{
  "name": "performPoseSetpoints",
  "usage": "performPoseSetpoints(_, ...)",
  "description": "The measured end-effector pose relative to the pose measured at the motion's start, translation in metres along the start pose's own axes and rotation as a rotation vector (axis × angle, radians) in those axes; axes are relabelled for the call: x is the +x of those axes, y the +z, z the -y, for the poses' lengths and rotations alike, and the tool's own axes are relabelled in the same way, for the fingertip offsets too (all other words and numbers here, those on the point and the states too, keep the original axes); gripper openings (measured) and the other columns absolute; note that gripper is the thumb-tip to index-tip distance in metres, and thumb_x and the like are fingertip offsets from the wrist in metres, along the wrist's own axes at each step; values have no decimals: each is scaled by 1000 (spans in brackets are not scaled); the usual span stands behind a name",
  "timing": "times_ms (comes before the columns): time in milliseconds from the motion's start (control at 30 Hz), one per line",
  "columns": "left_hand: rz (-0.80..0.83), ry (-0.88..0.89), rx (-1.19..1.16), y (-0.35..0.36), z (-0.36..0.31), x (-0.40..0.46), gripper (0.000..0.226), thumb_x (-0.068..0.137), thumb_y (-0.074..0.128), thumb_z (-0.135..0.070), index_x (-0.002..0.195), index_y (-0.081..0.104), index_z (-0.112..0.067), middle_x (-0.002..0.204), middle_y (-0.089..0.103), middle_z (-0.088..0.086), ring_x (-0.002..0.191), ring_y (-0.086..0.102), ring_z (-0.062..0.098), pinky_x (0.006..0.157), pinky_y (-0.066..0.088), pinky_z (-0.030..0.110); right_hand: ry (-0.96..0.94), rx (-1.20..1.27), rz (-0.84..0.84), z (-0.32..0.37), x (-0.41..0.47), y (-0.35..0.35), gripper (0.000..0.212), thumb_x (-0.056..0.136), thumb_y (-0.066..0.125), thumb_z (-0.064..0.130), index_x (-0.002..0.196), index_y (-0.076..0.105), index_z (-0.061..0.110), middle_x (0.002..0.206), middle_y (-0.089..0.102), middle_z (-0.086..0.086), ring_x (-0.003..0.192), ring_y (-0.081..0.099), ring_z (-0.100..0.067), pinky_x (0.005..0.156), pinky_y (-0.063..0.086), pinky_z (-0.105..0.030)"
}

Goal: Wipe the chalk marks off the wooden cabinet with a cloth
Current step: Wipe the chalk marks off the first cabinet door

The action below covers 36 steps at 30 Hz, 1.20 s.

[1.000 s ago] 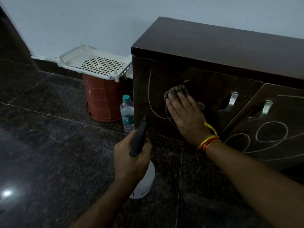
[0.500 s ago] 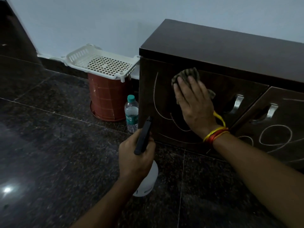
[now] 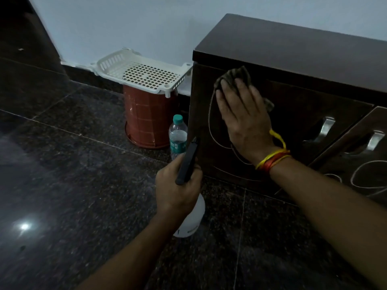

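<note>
Now, line by line:

Right hand: the right hand (image 3: 244, 118) lies flat with fingers spread, palm pressing a cloth (image 3: 234, 77) against the cabinet door; it does not grip the cloth but pins it to the wood.
Cloth: dark and bunched, it shows past the fingertips and again beside the thumb edge of that hand, near the door's top corner.
Wrist: yellow and orange threads (image 3: 272, 161) are tied around the right wrist.
Left hand: the left hand (image 3: 178, 189) is closed around the neck of a white spray bottle (image 3: 191, 220), whose black trigger head (image 3: 188, 162) juts up above the knuckles.
Cabinet: the dark wooden cabinet (image 3: 293, 59) stands in front of both hands on the floor (image 3: 73, 185).
Chalk marks: a thin chalk curve (image 3: 210, 122) runs down just left of the right hand; more loops (image 3: 366, 174) sit to the right of the right forearm, on the next door.
Handles: two metal handles (image 3: 326, 127) lie right of the right hand.
Beyond the left hand: a clear water bottle (image 3: 178, 137) stands just beside the cabinet, next to a red bin (image 3: 146, 122) with a white basket (image 3: 142, 73) apparently resting on top, though the dim light leaves the contact unclear.
</note>
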<state>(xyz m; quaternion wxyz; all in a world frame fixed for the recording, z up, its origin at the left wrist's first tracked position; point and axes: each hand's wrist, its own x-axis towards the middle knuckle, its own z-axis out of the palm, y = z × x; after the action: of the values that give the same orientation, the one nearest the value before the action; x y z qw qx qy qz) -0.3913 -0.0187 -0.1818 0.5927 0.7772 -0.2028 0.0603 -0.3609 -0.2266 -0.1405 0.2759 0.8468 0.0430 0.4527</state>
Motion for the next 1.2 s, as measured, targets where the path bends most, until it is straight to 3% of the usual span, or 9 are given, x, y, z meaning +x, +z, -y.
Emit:
performPoseSetpoints(233,-79,27,-53,-3,5,20,16,83,57,-18,81,63,-3,58,57,17,51,50,26,46,37,33,-202,80,225,51,-47,14,42,94,45,15,135,51,9,144,46,-8,132,45,-27,111,33,-41)
performPoseSetpoints(333,-144,19,-85,-7,16,19,6,82,57,-17,79,62,-14,56,54,10,51,48,17,45,35,27,-106,104,192,65,-39,13,43,94,45,14,137,48,10,146,44,-7,135,41,-27,111,31,-41)
performPoseSetpoints(433,-153,31,-103,1,23,14,11,85,58,-16,79,61,-8,60,55,18,53,50,27,49,40,35,46,114,78,55,-14,13,47,95,44,8,141,38,7,149,39,-12,139,33,-32,116,21,-43)
performPoseSetpoints(567,-191,57,-79,9,28,9,13,87,59,-16,74,56,-16,58,53,17,51,49,22,46,37,33,256,188,-40,49,1,22,52,94,48,2,143,32,5,149,37,-16,140,22,-36,119,12,-46)
performPoseSetpoints(633,-192,68,-68,11,29,4,12,87,60,-17,75,55,-18,57,55,15,53,52,25,47,40,37,276,177,24,62,-28,23,52,95,45,3,144,30,4,150,34,-16,140,20,-37,119,12,-48)
performPoseSetpoints(767,-189,126,-70,8,29,-1,14,87,59,-23,75,55,-28,57,56,10,51,53,25,47,41,40,156,143,313,85,-92,19,55,95,39,8,148,23,5,156,23,-14,144,15,-35,119,8,-49)
performPoseSetpoints(833,-185,151,-79,5,28,1,17,87,56,-29,72,52,-37,56,55,8,50,53,25,46,41,40,131,128,345,86,-95,20,55,95,34,9,149,19,5,157,20,-13,145,14,-34,119,6,-48)
performPoseSetpoints(1067,-185,131,-92,6,36,1,21,85,55,-31,65,52,-25,51,51,4,46,50,22,43,38,40,270,213,18,65,11,25,51,96,38,3,145,25,3,151,31,-17,141,18,-38,119,7,-46)
performPoseSetpoints(1200,-167,118,-95,6,34,-2,16,85,54,-33,77,56,-19,55,56,9,47,52,22,44,41,42,234,191,51,71,-4,27,49,98,32,4,146,24,3,153,29,-16,142,17,-36,120,7,-47)
